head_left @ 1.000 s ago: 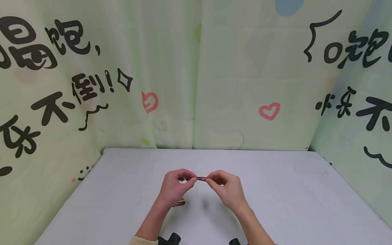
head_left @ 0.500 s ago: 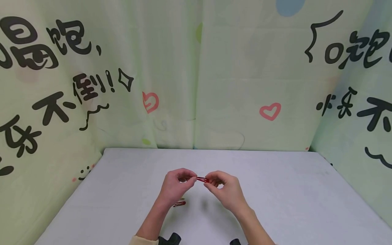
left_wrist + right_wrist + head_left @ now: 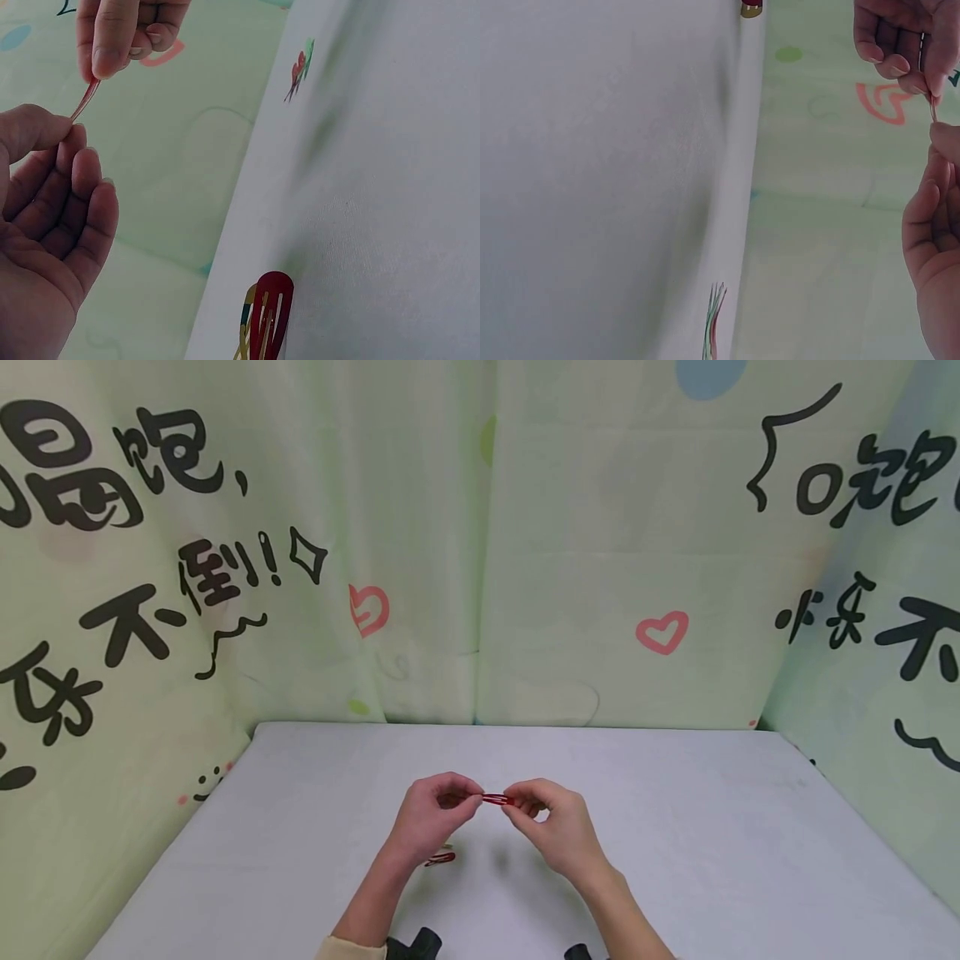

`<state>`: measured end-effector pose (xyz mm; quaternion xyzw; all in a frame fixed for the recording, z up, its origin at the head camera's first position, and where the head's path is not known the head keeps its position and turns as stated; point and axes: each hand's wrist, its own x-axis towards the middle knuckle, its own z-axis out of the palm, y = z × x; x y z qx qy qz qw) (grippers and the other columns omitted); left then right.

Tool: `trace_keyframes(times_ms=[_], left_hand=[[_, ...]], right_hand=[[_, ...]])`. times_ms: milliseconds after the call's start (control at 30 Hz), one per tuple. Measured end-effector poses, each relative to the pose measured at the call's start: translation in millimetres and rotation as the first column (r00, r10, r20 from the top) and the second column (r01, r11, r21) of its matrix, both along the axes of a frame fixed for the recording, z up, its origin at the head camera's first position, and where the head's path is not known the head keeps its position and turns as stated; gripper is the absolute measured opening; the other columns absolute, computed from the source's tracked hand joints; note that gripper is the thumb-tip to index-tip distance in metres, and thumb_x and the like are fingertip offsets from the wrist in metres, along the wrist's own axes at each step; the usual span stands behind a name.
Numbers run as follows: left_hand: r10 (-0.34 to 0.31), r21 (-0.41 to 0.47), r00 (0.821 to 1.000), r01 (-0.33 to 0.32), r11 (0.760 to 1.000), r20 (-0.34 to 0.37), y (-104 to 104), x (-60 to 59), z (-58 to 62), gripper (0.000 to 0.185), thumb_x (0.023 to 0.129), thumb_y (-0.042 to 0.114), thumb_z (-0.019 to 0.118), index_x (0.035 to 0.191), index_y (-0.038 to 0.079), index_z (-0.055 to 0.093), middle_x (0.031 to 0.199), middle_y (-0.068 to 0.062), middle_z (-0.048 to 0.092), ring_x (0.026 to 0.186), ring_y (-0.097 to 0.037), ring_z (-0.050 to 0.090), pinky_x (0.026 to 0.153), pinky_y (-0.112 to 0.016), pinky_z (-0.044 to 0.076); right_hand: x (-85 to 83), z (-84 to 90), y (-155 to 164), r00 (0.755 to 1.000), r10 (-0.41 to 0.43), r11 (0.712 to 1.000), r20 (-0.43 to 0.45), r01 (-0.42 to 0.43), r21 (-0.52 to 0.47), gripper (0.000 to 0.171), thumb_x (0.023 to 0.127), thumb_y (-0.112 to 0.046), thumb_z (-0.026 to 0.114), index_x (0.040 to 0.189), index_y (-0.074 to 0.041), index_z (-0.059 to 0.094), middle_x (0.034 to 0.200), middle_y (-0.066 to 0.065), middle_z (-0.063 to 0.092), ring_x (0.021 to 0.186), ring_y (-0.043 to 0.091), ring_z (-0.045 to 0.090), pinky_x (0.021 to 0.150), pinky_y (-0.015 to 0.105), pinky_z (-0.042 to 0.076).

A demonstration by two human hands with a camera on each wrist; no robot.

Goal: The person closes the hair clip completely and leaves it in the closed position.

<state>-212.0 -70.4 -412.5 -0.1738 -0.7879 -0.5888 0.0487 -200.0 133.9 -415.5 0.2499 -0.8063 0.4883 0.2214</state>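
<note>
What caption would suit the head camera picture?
Two bare hands, left hand and right hand, pinch a small red metal hair clip above a white table.

The surface (image 3: 675,827) extended forward to a backdrop (image 3: 525,568) that stood behind it and along both sides. Above the middle of the surface, the left hand (image 3: 431,818) was positioned to the left and the right hand (image 3: 558,831) to the right, with a hair clip (image 3: 496,799) spanning the gap between their fingertips, clear of the surface. A second hair clip (image 3: 439,859) lay on the surface just below and nearer than the left hand, stacked on another clip.
</note>
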Motion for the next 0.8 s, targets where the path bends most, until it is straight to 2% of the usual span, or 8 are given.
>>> trace_keyframes(times_ms=[500, 667, 800], left_hand=[[-0.06, -0.006, 0.996, 0.061, 0.998, 0.066, -6.8, -1.6, -1.0, 0.007, 0.094, 0.012, 0.072, 0.1, 0.008, 0.074, 0.094, -0.002, 0.071, 0.085, -0.018, 0.067, 0.077, -0.03, 0.055], [-0.063, -0.022, 0.996, 0.065, 0.998, 0.059, -9.2, -3.2, -2.5, 0.007, 0.095, 0.014, 0.071, 0.1, 0.009, 0.074, 0.096, -0.005, 0.072, 0.087, -0.018, 0.067, 0.079, -0.029, 0.055], [-0.061, -0.046, 0.997, 0.064, 0.997, 0.055, -13.6, -4.9, -5.4, 0.009, 0.096, 0.015, 0.07, 0.101, 0.009, 0.074, 0.096, -0.003, 0.071, 0.088, -0.017, 0.067, 0.081, -0.03, 0.054]], right_hand=[[0.7, -3.8, -0.9, 1.0, 0.011, 1.0, -0.015, -0.011, 0.013, 0.023, 0.077, 0.008, 0.082, 0.092, -0.007, 0.074, 0.08, -0.01, 0.065, 0.069, 0.007, 0.059, 0.064, 0.026, 0.055], [-2.1, -6.8, 1.1, 1.0, 0.01, 1.0, -0.028, -0.01, 0.029, 0.022, 0.077, 0.007, 0.082, 0.092, -0.008, 0.075, 0.081, -0.01, 0.067, 0.07, 0.007, 0.06, 0.064, 0.028, 0.055], [-5.4, -9.0, 5.2, 1.0, 0.004, 0.999, -0.007, -0.003, 0.034, 0.023, 0.077, 0.006, 0.083, 0.093, -0.009, 0.075, 0.082, -0.009, 0.068, 0.071, 0.007, 0.061, 0.065, 0.029, 0.054]])
